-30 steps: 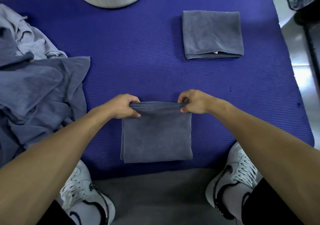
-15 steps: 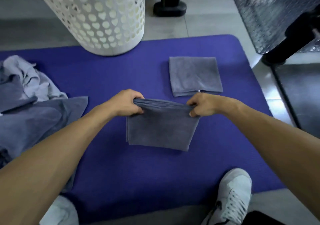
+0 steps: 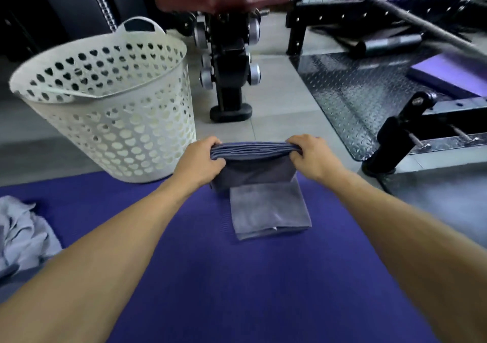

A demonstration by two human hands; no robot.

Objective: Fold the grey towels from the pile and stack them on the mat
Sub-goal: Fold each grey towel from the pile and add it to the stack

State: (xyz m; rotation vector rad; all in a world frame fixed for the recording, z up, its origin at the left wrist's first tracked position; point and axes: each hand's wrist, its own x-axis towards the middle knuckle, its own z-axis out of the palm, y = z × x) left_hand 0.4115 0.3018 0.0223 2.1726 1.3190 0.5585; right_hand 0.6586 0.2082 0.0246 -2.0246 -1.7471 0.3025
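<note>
We are kneeling over the purple mat (image 3: pixel 263 290), where a folded towel (image 3: pixel 268 208) is lying, and just beyond it our left hand (image 3: pixel 197 163) and right hand (image 3: pixel 313 158) are curling their fingers around a second folded towel (image 3: pixel 253 163), with the white basket (image 3: pixel 105 110) standing farther left.

Basket (image 3: pixel 110 121) stands left behind the mat (image 3: pixel 237 290) (pile (image 3: pixel 23 234) at left edge).

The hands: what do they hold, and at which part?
Both hands, left and right, grip the folded grey towel at its upper edge's two ends.
</note>
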